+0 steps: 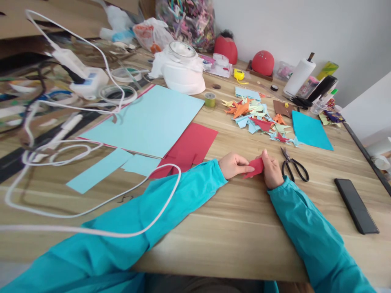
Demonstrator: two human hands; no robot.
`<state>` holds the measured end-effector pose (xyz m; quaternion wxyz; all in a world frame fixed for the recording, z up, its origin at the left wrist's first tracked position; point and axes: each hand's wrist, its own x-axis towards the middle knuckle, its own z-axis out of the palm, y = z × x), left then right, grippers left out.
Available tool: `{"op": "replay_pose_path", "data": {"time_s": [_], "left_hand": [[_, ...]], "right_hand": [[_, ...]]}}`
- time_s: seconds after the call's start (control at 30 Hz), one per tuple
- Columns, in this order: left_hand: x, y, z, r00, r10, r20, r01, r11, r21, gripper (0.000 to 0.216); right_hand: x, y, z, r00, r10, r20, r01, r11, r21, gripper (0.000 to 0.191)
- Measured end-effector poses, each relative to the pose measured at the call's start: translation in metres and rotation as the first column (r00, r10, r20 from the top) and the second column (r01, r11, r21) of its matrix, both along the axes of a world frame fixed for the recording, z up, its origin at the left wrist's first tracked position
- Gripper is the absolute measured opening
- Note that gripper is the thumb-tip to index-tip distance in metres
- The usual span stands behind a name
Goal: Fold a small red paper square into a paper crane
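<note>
A small folded piece of red paper [255,167] is held between my two hands, just above the table. My left hand [235,165] pinches its left edge, and my right hand [271,169] grips the right side with the thumb pointing up. Close to my right hand lie black-handled scissors [293,165]. Beyond the hands is a pile of folded paper cranes [253,116] in orange, blue, red and pale green. Left of my hands are red paper sheets [195,142], partly under a large light blue sheet [152,118].
A white cable [122,234] loops across the left side and over my left sleeve. A black phone [356,205] lies at the right. Light blue strips [99,169], a spool of thread [209,99] and a blue square sheet [311,130] also lie on the table.
</note>
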<state>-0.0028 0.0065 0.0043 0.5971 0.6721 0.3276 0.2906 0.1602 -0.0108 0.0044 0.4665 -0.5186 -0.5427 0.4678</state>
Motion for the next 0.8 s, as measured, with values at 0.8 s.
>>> {"op": "replay_pose_path", "data": {"time_s": [0.8], "left_hand": [[0.004, -0.005, 0.002, 0.983, 0.096, -0.154, -0.081, 0.991, 0.104, 0.039]], "right_hand": [[-0.003, -0.004, 0.005, 0.977, 0.098, 0.189, -0.117, 0.989, 0.091, 0.059]]}}
